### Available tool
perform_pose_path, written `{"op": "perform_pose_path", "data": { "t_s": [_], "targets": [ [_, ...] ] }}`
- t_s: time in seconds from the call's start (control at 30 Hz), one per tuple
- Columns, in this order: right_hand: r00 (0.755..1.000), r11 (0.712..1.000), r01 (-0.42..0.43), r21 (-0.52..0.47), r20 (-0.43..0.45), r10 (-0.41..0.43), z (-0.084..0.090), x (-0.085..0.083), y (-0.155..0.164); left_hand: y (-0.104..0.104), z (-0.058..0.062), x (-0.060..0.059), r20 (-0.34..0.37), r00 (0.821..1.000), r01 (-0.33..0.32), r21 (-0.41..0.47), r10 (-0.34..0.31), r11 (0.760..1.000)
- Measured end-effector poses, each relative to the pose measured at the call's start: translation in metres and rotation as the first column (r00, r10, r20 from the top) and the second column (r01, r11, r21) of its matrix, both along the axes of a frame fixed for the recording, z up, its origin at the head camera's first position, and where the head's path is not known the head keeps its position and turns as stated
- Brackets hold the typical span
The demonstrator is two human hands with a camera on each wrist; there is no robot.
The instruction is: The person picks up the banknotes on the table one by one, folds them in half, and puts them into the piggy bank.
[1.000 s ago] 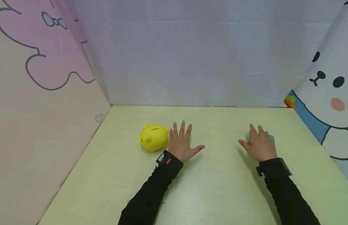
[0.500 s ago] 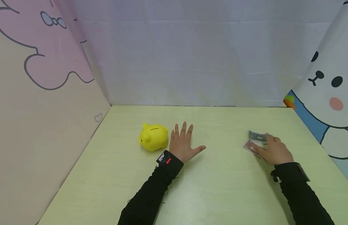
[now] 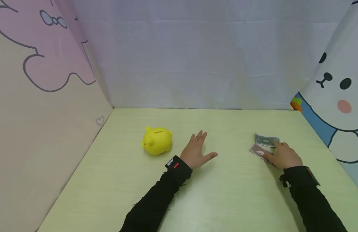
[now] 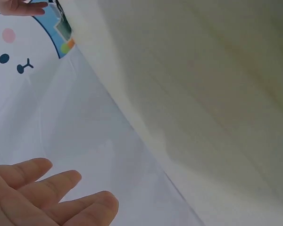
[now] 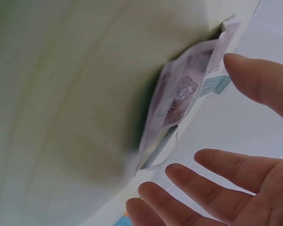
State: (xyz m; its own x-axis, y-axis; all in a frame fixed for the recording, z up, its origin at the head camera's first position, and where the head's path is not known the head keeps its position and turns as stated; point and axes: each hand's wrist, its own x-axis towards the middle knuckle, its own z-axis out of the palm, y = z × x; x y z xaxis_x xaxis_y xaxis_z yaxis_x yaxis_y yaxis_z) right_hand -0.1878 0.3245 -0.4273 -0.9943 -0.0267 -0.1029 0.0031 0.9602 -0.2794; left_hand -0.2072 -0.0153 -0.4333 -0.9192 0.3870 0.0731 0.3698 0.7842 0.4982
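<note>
A yellow piggy bank (image 3: 157, 141) with a slot in its back stands on the left of the table (image 3: 213, 193). To its right hovers my left hand (image 3: 194, 153), fingers extended and thumb spread, holding nothing. Two banknotes lie at the right: a green banknote (image 3: 263, 140) behind and a purplish banknote (image 3: 258, 150) in front, partly hidden by my right hand (image 3: 284, 157). That hand reaches over them with index finger and thumb at the notes. In the right wrist view, thumb and fingers are well apart, and the purplish banknote (image 5: 186, 89) looks creased and raised off the table.
A white curtain (image 3: 182, 58) closes off the back edge of the table. Printed walls rise at both sides, a pink figure (image 3: 60, 54) on the left and a white cartoon animal (image 3: 341, 100) on the right.
My right hand has moved right and toward me, uncovering the banknotes. The left hand has shifted slightly right, away from the piggy bank, and its fingers have drawn together.
</note>
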Motion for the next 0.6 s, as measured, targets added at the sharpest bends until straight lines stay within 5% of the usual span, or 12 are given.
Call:
{"op": "perform_pose_path", "data": {
  "t_s": [0.33,0.6],
  "targets": [
    [0.998,0.999,0.005,-0.045,0.070,-0.002,-0.007,-0.010,0.016,0.017,0.000,0.002,0.063,0.992,0.104,0.132,-0.113,0.986],
    [0.999,1.000,-0.014,0.007,0.043,0.014,-0.008,-0.011,0.019,0.030,0.004,0.007,0.157,0.976,0.116,0.219,-0.152,0.969]
  ]
}}
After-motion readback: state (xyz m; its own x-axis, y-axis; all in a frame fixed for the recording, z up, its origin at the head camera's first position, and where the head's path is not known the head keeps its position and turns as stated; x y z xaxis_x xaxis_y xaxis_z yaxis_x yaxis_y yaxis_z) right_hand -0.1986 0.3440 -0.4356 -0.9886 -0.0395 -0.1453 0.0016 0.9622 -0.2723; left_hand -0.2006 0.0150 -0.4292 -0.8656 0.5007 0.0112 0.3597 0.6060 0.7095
